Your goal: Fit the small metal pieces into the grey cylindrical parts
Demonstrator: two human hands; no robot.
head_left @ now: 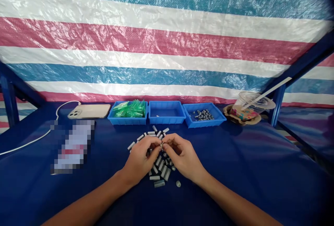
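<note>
Spanning the back at 12 o'clock (clock centred on the hands): striped sheet [156,41], blue/white/red. Blue table [235,170] under everything. Blue posts at about 9:30 [10,97] and 2:30 [278,104].

Left hand [139,156] and right hand [185,156] meet mid-table, forearms in from 7 and 5. Thumbs and fingertips of both close together, pinching the small part between them.

Three blue trays in a row: left tray [127,122] at 10:30, middle tray [167,120] at 12, right tray [206,123] at 2. Blurred slab [74,146] at 9, details masked. Clear cup [246,104] at 2, beyond right tray, in a brown holder [232,114], white straw sticking up to the right. Phone [95,111] at 10, face down; white cable [39,137] runs to its far side.

Green packets [133,108] fill left tray. Metal cylinders [165,172] piled under and around the hands. Grey bits [205,115] in right tray. Loose round piece [178,184] at 5. Small part [161,145]: at the fingertips, above the pile, mostly hidden; type unclear.
</note>
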